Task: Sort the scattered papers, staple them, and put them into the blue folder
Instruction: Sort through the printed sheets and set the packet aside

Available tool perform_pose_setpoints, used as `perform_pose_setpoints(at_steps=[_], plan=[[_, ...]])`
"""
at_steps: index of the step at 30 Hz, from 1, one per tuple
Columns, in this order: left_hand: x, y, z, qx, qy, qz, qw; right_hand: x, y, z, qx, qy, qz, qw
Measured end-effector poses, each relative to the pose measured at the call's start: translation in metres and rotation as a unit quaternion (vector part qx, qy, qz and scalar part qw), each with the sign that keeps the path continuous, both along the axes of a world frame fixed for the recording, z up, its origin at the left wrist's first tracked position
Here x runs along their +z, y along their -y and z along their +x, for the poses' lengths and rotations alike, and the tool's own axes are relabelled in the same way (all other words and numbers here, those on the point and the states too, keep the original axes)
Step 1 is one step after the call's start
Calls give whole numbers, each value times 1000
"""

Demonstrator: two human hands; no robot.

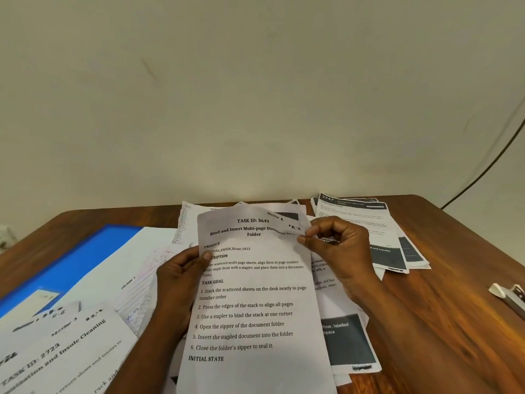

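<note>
- White printed paper sheet (252,297), headed "TASK ID: 3649", is lifted above the brown wooden table (443,302); your left hand (179,277) grips its left edge, your right hand (335,245) pinches its upper right edge.
- More loose papers (366,231) lie scattered beneath and around it.
- Blue flat folder (79,257) lies at left, partly covered.
- Sorting looks underway; next, place this sheet in page order.
- Grey metal stapler (510,298) waits at right.

A brown wooden surface (443,322) is carrying scattered papers (366,231) across the middle, a blue folder (85,251) at left, a stapler (508,297) at the right edge.
</note>
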State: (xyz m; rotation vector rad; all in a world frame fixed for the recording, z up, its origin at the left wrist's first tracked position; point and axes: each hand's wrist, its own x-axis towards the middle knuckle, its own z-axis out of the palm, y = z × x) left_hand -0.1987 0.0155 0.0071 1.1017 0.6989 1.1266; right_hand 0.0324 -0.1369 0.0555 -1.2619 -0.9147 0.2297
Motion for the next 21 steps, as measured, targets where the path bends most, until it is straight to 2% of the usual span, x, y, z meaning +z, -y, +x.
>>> perform_pose_setpoints(at_steps=[7, 17, 21], plan=[[-2, -3, 0, -7, 12, -15, 1000, -1, 0, 2, 15, 16, -29, 999], [-5, -6, 0, -16, 14, -30, 999, -6, -1, 9, 38, -44, -51, 997], [-7, -8, -1, -7, -1, -26, 1000, -17, -1, 18, 57, -83, -96, 990]])
